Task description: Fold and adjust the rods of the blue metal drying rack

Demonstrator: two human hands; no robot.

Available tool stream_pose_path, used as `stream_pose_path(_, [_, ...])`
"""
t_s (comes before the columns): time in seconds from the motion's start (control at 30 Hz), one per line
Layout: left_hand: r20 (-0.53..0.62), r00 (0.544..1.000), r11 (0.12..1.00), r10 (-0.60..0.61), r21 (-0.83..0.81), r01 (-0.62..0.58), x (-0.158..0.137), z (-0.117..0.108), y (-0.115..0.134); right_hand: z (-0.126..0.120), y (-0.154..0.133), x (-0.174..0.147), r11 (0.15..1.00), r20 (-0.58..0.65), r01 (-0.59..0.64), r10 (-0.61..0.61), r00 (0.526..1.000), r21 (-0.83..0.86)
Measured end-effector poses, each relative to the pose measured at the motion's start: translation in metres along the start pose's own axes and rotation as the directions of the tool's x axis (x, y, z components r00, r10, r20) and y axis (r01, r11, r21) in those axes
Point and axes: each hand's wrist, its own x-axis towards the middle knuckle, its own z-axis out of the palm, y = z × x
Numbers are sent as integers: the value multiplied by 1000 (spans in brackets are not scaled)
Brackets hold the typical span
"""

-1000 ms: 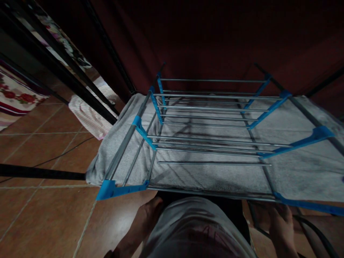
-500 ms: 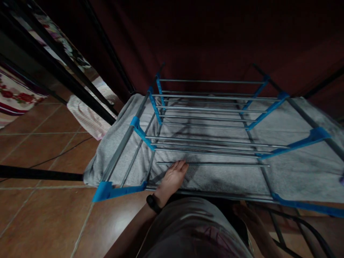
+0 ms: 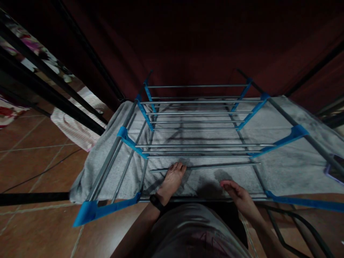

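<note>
A rack (image 3: 204, 146) of grey metal tubes and blue plastic brackets (image 3: 131, 140) lies on a grey blanket in front of me. My left hand (image 3: 174, 177), with a black band at its wrist, closes over a loose metal rod (image 3: 223, 166) near the rod's left part. The rod lies roughly crosswise, its right end slightly higher in view, below the fitted rows of bars. To the right, my right hand (image 3: 239, 195) hovers near the rack's front bar, fingers loosely bent and apart, with nothing visible in it.
The grey blanket (image 3: 290, 161) covers a low surface before a dark red curtain (image 3: 193, 46). A purple-edged object (image 3: 333, 168) lies at the right. Black metal poles (image 3: 32, 197) stand at the left, near a striped cloth (image 3: 77, 122) and tiled floor (image 3: 24, 165).
My right hand has risen from beside my body to the rack's front. My left hand stays on the rod, which is now slightly tilted. The view has shifted to the right.
</note>
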Motion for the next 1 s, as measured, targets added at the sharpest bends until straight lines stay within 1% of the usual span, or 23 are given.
stream_pose_path(0.1, [-32,999,999,-37,-35,36,-6,-2,-4,6,0,6,999,-8,31,-31,999,-23])
stream_pose_path(0.17, [-67,997,997,-45,-59,41,-13,-1,-11,10,1,8,999,-36,50,-51,998,-20])
stream_pose_path(0.3, [-166,984,990,-65,-131,44,-25,3,-30,11,1,11,996,-110,86,-89,990,-31])
stream_pose_path(0.4, [-228,971,977,-77,-210,28,-30,3,-46,9,-2,14,997,-176,67,-71,982,-28])
stream_pose_path(0.47, [-262,963,967,-68,-256,-1,-32,1,-54,8,-7,15,998,-210,44,-33,977,47])
stream_pose_path(0.57, [-298,953,963,-46,-268,-37,-33,-5,-59,6,-20,16,967,-204,-14,68,977,255])
stream_pose_path(0.67, [-302,953,978,-15,-203,-49,-34,-13,-54,3,-35,17,870,-192,-45,158,969,491])
stream_pose_path(0.73, [-299,954,989,18,-138,-62,-36,-19,-46,0,-40,18,775,-172,-31,179,969,631])
stream_pose_path(0.8, [-290,955,994,58,-75,-83,-36,-26,-35,-4,-38,21,709,-169,-13,185,968,705])
stream_pose_path(0.87, [-259,962,995,91,-25,-100,-36,-33,-25,-9,-30,25,700,-199,-1,204,959,714])
stream_pose_path(0.97, [-186,975,993,121,34,-117,-32,-42,-13,-15,-12,30,723,-226,-10,229,947,691])
stream_pose_path(1.0, [-155,980,991,126,55,-118,-30,-45,-10,-17,-8,30,745,-231,-9,218,948,667])
